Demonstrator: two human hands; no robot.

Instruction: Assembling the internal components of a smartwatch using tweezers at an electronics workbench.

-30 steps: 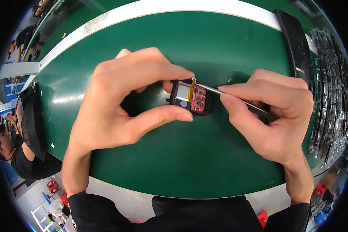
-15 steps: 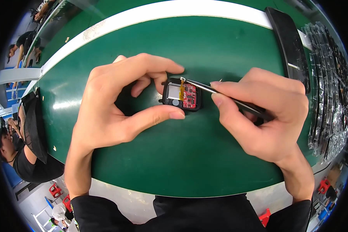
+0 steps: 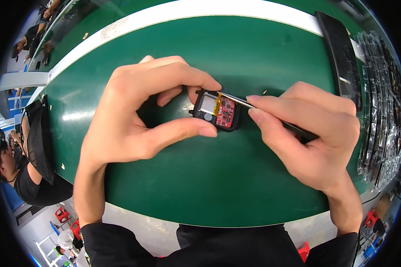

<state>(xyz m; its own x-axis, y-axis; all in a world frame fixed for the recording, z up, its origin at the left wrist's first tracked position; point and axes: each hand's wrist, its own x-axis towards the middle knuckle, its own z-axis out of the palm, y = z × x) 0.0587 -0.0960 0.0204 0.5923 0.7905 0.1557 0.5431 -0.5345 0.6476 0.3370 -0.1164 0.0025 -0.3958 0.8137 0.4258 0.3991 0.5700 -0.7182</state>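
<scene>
Between the thumb and fingers of my left hand (image 3: 140,111) sits a small black electronic device case (image 3: 236,126), its inside facing up. It holds a red circuit board (image 3: 226,113), a silver battery-like block (image 3: 208,103), a strip of yellow tape (image 3: 218,105) and a round grey disc. My right hand (image 3: 314,129) is closed in a pinch on dark metal tweezers (image 3: 243,103). Their tips touch or nearly touch the upper edge of the case, beside the top of the yellow tape. Whether the tips grip anything is too small to tell.
The green table (image 3: 209,187) spreads under both hands. At the far right lie a long black tray-like piece (image 3: 341,58) and a stack of clear plastic trays (image 3: 378,111). A white strip (image 3: 209,9) crosses the far side. A person (image 3: 29,173) sits at the left.
The device case has shifted slightly right and tilted a little in my left hand. A small white end at the tweezer tips, visible before, no longer shows; the tips now lie along the case's upper edge.
</scene>
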